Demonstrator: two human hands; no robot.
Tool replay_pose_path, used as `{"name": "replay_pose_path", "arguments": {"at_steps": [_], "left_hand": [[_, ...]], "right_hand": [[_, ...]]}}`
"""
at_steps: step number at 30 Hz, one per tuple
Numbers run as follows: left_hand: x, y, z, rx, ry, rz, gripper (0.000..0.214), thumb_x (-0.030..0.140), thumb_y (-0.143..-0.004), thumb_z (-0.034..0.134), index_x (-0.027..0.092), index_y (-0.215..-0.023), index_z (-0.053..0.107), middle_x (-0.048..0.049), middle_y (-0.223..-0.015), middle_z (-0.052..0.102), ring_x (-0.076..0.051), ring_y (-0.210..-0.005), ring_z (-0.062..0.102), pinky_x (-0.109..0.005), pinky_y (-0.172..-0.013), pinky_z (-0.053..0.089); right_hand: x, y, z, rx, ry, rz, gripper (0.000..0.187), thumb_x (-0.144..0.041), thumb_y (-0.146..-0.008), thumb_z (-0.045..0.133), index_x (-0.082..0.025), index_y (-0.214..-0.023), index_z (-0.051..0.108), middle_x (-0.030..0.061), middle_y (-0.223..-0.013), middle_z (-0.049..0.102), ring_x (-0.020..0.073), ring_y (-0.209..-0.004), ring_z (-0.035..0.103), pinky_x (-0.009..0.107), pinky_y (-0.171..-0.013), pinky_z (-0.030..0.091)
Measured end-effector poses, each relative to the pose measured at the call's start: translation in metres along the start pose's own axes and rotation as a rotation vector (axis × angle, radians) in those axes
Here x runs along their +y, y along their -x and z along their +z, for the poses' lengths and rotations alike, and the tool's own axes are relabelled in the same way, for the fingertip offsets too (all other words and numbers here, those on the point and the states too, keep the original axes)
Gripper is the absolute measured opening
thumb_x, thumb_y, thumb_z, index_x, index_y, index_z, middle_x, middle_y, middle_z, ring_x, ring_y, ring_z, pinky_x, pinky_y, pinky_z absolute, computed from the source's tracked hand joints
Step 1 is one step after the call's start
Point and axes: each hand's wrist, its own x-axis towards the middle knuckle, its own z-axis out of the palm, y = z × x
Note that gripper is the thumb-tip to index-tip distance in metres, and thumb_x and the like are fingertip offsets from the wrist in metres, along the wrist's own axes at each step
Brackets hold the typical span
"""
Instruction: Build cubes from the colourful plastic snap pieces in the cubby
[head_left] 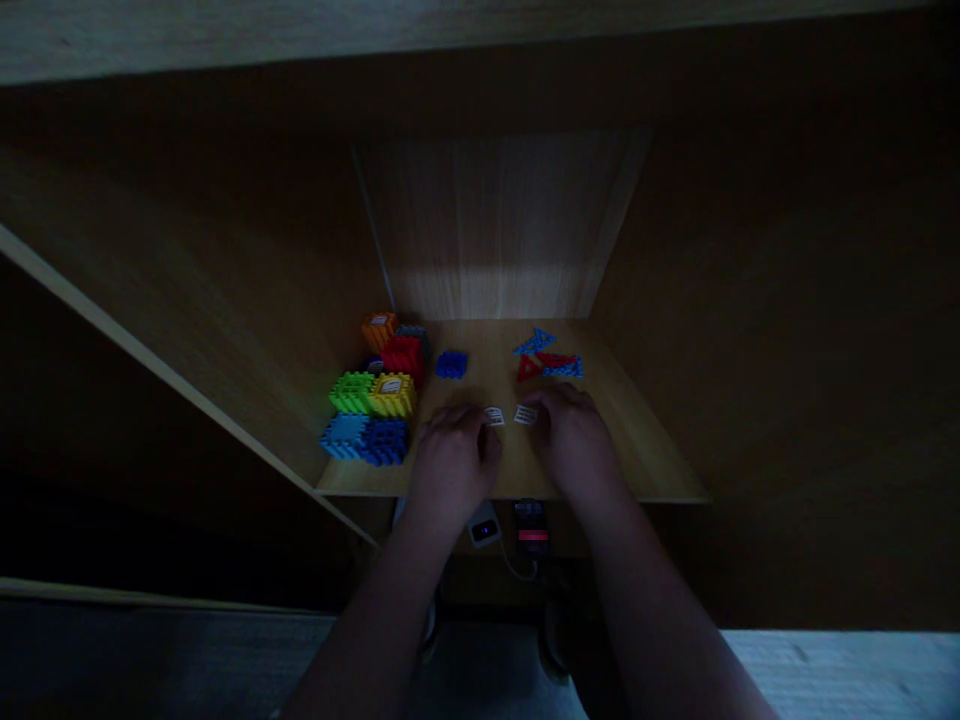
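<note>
White slatted flat pc. (493, 416), prob. plastic, was at the fingertips of the L hand (454, 445); a 2nd white slatted flat pc. (526, 414) was at those of the R hand (574, 435). L grip looked closed on its pc., R grip likewise, thumb vs. fingers, tho the contact was dim & partly hidden. Both pcs. were over the pale wood-grain shelf (517, 470), with a narrow gap between; couldn't tell if they touched it. Held by the outer ends, prob. so the inner edges were free & faced each other.

Toothed plastic blocks, incl. orange (380, 330), red (403, 355), bright-green (351, 392), yellow (392, 395) & dark-blue (385, 441), were packed close at the L side, prob. grouped by colour & to give the hands room. Lone blue toothed plastic panel (451, 364) lay just R of them. Red open plastic triangles (523, 372) & light-blue ones (564, 371) lay beyond the R hand, overlapping, prob. b/c they were loose & flat.
</note>
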Motion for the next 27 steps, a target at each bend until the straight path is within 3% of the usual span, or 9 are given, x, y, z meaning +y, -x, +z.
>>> {"name": "replay_pose_path", "arguments": {"at_steps": [3,7,11,16,21,27], "left_hand": [[-0.0018,-0.0011,0.0014,0.049,0.039,-0.026,0.017,0.016,-0.097,0.064,0.018,-0.112,0.071,-0.0106,-0.111,0.076,-0.03,-0.107,0.07,-0.046,-0.099,0.057],[-0.0035,-0.0016,0.0023,0.057,0.037,-0.024,0.018,0.013,-0.1,0.058,0.017,-0.111,0.071,-0.0115,-0.11,0.075,-0.029,-0.107,0.069,-0.046,-0.1,0.058],[-0.0028,-0.0009,0.0008,-0.004,-0.011,0.024,0.021,0.014,-0.097,0.062,0.021,-0.112,0.075,-0.0101,-0.114,0.075,-0.029,-0.11,0.069,-0.047,-0.102,0.057],[0.0011,-0.0013,-0.0024,-0.02,-0.042,0.01,0.017,0.016,-0.097,0.064,0.022,-0.106,0.076,-0.0093,-0.111,0.076,-0.029,-0.108,0.069,-0.047,-0.099,0.056],[0.0017,-0.0012,-0.0022,-0.004,-0.044,-0.006,0.013,0.016,-0.095,0.066,0.021,-0.103,0.075,-0.0093,-0.107,0.076,-0.03,-0.107,0.069,-0.047,-0.098,0.056],[-0.0002,-0.0015,-0.0012,0.005,-0.026,-0.009,0.004,0.019,-0.095,0.067,0.021,-0.093,0.071,-0.0082,-0.102,0.075,-0.029,-0.104,0.069,-0.045,-0.095,0.056]], "right_hand": [[-0.0042,0.0007,-0.0015,0.022,0.028,0.026,0.017,-0.024,-0.101,0.06,-0.018,-0.104,0.076,0.0155,-0.108,0.074,0.0307,-0.102,0.066,0.044,-0.094,0.052],[-0.0073,0.0019,-0.0012,-0.031,0.101,0.027,0.023,-0.039,-0.103,0.065,-0.02,-0.098,0.076,0.016,-0.102,0.074,0.031,-0.096,0.065,0.044,-0.088,0.052],[-0.0041,0.0014,-0.0003,-0.075,0.082,-0.004,0.018,-0.029,-0.103,0.063,-0.023,-0.105,0.08,0.0139,-0.107,0.076,0.0305,-0.098,0.066,0.044,-0.088,0.052],[0.0006,0.0004,0.0002,-0.085,0.01,-0.034,0.029,-0.01,-0.097,0.06,-0.026,-0.106,0.081,0.0085,-0.11,0.079,0.0279,-0.102,0.068,0.042,-0.093,0.052],[-0.0036,-0.0012,-0.0007,-0.096,-0.088,-0.11,0.017,-0.013,-0.095,0.065,-0.022,-0.101,0.078,0.0083,-0.104,0.08,0.0275,-0.103,0.069,0.042,-0.097,0.054],[-0.0044,-0.0028,-0.0004,-0.091,-0.189,-0.146,0.018,-0.009,-0.095,0.066,-0.022,-0.1,0.077,0.0073,-0.107,0.079,0.0255,-0.104,0.071,0.041,-0.1,0.055]]}}
